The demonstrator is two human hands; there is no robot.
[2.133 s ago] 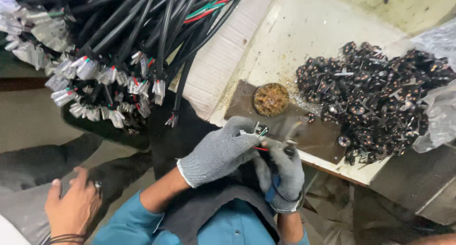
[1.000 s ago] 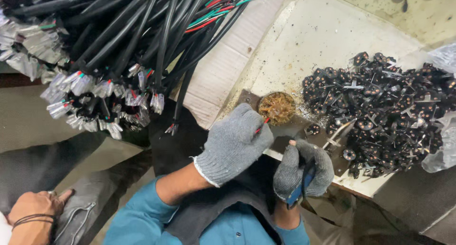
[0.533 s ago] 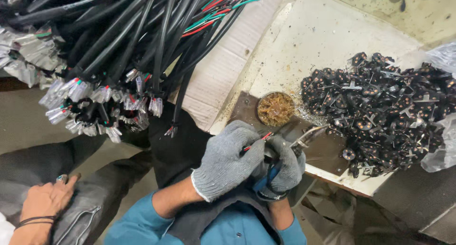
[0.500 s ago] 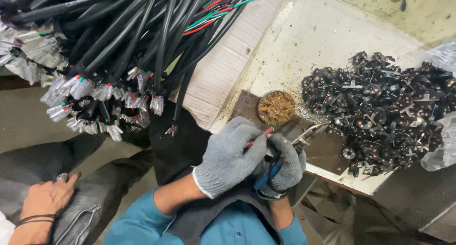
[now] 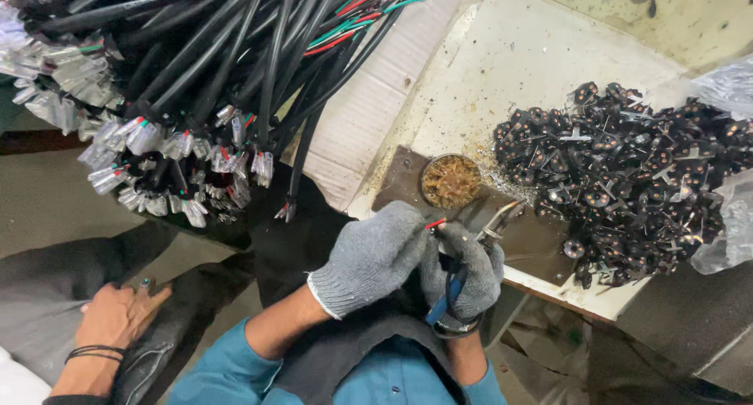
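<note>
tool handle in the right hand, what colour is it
Blue, the tool handle showing below the gloved right hand in the head view.

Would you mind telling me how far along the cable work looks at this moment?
Done: nothing finished can be picked out. In hand: the gloved left hand pinches a red-tipped wire while the gloved right hand grips blue-handled pliers. Left: a bundle of black cables with bare ends, and a pile of small black parts.

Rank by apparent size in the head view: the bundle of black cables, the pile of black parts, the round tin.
1. Bundle of black cables, largest, though it is nearer the camera.
2. Pile of black parts.
3. Round tin, clearly smallest.
</note>
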